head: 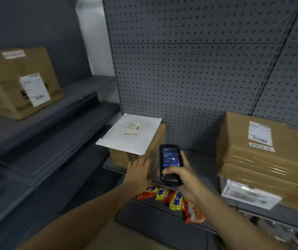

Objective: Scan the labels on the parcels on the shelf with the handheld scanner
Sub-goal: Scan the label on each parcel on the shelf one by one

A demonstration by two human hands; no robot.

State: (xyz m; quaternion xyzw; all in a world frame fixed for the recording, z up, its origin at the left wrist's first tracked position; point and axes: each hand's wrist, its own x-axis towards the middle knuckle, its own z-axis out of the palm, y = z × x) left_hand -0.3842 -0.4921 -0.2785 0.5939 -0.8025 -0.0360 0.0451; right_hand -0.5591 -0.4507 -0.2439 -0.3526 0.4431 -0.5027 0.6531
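While the right hand [182, 177] grips the handheld scanner [169, 165], thumb on its keys, the left hand [139, 170] lies flat, fingers straight, against the brown parcel [155, 139] at the shelf's [204, 165] left end. The scanner's long axis runs away from the person, nose toward the pegboard. The white mailer [126, 136] atop that parcel lies just up-left, nearer the left hand, its label [132, 128] facing up.
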